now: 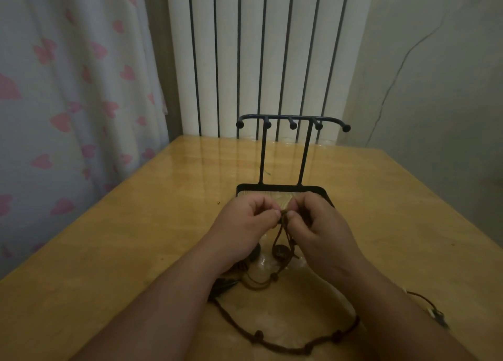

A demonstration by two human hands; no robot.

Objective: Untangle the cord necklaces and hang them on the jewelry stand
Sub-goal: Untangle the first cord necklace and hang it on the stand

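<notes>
Head: jewelry stand (280, 188), wooden table (130, 240), radiator (250, 50)

1. Hands: 2, i.e. left hand (245, 219) + right hand (318, 224).
2. Jewelry stand (292, 118): 1.
3. On the stand: 5 ball-tipped hooks (293, 126), 2 uprights (262, 153), 1 base tray (321, 190).
4. Cord necklaces (280, 251): all in a tangle, exact no. can't be told; several strands show, w/ a few beads.
5. Table (136, 238): 1.
6. Curtain (68, 88): 1, w/ many pink hearts.
7. Radiator (272, 47): 1.
8. Thin wire (394, 80) on the wall: 1.
</notes>
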